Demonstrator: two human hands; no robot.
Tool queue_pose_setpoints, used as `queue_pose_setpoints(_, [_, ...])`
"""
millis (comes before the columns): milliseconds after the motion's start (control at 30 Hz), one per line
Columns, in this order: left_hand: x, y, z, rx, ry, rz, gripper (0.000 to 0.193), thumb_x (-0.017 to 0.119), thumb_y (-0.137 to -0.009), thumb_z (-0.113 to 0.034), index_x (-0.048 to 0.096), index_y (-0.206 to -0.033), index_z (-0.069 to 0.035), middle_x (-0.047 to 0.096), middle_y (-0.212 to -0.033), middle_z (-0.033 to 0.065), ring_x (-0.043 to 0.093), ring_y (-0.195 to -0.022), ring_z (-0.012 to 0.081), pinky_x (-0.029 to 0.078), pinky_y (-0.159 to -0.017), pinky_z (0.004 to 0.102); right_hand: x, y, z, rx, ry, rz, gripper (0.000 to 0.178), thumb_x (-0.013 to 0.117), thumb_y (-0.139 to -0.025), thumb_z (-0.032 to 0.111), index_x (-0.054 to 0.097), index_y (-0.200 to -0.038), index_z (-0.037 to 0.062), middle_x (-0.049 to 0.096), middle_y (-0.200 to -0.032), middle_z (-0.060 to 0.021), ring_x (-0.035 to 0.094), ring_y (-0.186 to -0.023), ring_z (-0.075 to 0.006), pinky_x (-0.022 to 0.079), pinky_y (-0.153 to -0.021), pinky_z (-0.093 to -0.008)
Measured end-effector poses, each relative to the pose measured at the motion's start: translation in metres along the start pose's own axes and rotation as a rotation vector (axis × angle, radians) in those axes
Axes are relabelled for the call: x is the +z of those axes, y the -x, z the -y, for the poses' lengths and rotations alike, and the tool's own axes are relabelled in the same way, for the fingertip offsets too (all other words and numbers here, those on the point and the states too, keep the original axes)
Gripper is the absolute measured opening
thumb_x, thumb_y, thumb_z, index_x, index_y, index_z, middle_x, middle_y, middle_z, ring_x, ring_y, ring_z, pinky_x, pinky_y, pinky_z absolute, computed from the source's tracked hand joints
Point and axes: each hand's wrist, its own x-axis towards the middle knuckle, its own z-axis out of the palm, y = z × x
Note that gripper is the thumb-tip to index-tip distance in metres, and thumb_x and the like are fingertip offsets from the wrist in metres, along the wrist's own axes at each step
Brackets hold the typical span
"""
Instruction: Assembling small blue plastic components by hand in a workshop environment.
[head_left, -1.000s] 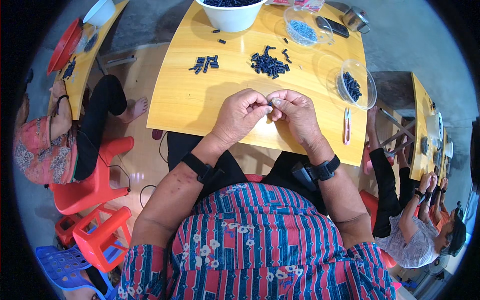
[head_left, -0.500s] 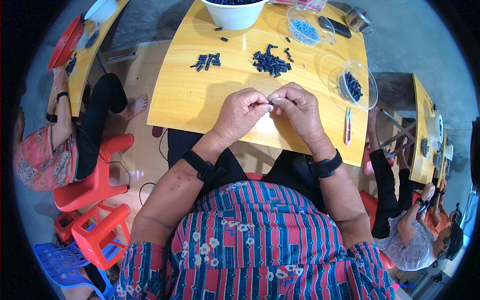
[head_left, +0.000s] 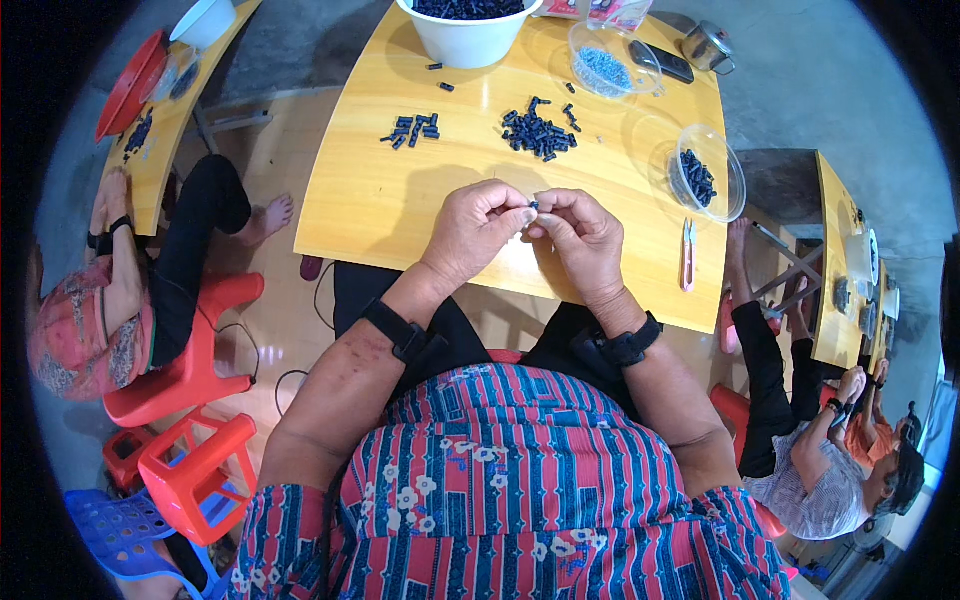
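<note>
My left hand [head_left: 480,230] and my right hand [head_left: 580,235] meet above the near part of the yellow table [head_left: 360,215]. Pinched between both hands' fingertips is a small black cylindrical part [head_left: 534,206], mostly covered by the fingers. Beyond my hands lies a pile of black cylindrical parts [head_left: 538,132]. A smaller group of black parts [head_left: 412,130] lies to its left. On the right stands a clear round tub [head_left: 735,190] holding more black parts. Thread snips [head_left: 689,255] with a reddish handle lie near the right edge.
At the back stand a white basin [head_left: 470,45] full of black parts and a clear tub of small bluish pieces [head_left: 604,70]. Beside them are a black phone-like case [head_left: 662,62] and a metal mug [head_left: 708,48]. Red stools [head_left: 195,475] stand left; other people sit at side tables.
My right hand has shifted slightly left and its fingers have turned around the black part. The view has moved a little. At the left table, the other person's hand has left the red basin.
</note>
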Motion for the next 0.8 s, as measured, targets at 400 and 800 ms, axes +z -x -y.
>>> queue_pose_setpoints(400, [-0.003,0.000,0.003,-0.102,0.146,0.065,0.007,0.065,-0.084,-0.004,0.065,-0.080,0.001,0.061,-0.073,0.0018,0.054,-0.067,0.0063,0.045,-0.061,0.0228,0.004,-0.001,0.005,-0.440,0.613,0.006,0.027,0.074,-0.078,0.005,0.059,-0.100,0.0048,0.064,-0.091,-0.0115,0.065,-0.080,-0.0267,0.054,-0.066,-0.0325])
queue_pose_setpoints(800, [0.000,0.002,0.000,-0.084,0.106,-0.032,0.007,0.064,-0.086,-0.005,0.060,-0.084,0.001,0.060,-0.077,0.0057,0.056,-0.068,0.0095,0.046,-0.062,0.0244,-0.014,-0.021,0.020,-0.144,0.452,0.110,0.020,0.070,-0.076,0.002,0.066,-0.096,0.0023,0.064,-0.091,-0.0123,0.064,-0.083,-0.0250,0.051,-0.072,-0.0317])
